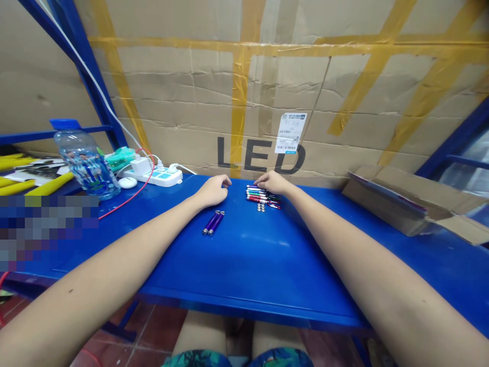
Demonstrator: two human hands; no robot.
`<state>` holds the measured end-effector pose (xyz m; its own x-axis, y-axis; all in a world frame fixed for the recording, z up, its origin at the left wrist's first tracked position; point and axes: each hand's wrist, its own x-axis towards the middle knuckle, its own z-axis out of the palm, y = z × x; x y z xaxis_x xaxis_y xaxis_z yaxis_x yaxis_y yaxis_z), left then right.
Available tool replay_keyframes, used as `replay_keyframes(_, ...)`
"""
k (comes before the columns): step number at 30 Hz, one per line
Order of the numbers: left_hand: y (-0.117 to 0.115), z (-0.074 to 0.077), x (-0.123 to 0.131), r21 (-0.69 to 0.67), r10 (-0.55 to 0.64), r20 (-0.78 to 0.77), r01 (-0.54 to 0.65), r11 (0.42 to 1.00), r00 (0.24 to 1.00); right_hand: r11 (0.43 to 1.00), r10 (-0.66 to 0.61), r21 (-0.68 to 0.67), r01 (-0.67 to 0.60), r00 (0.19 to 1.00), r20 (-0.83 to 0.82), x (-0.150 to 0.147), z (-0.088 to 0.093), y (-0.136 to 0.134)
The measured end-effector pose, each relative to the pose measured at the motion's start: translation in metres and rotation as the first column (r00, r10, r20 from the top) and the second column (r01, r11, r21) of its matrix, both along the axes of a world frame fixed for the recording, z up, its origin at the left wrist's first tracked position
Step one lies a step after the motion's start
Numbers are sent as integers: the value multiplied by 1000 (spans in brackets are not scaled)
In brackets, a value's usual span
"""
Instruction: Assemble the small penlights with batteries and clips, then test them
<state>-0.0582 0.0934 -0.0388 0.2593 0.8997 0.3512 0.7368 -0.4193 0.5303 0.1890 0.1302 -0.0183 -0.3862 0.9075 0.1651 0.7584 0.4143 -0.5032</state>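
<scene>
My left hand (214,191) rests on the blue table with its fingers loosely bent and thumb apart, nothing visible in it. Nearer to me lie two purple pen-like metal tubes (213,223), side by side and slanted. My right hand (273,182) is at the far end of a row of slim coloured metal tubes (256,194) with small clips at their right ends. Its fingers reach over the farthest tube, apparently touching it, and partly hide the row. Several small silvery button cells (261,207) lie just in front of the row.
A white power strip (162,176) with plugs and cables, a round white object (127,183) and a blue-capped bottle (86,163) stand at left. An open cardboard box (393,199) lies at right. A large taped carton (183,112) forms the back.
</scene>
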Motion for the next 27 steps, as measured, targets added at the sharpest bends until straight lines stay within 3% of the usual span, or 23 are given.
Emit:
replay_keyframes(13,-3,5,-1,7,20,-86,-20,1000,996,999,50,-14,-50,997,-53,8,0,5)
replay_keyframes(27,-2,8,0,-95,-32,51,37,995,998,1000,17,28,-15,997,-73,9,-2,9)
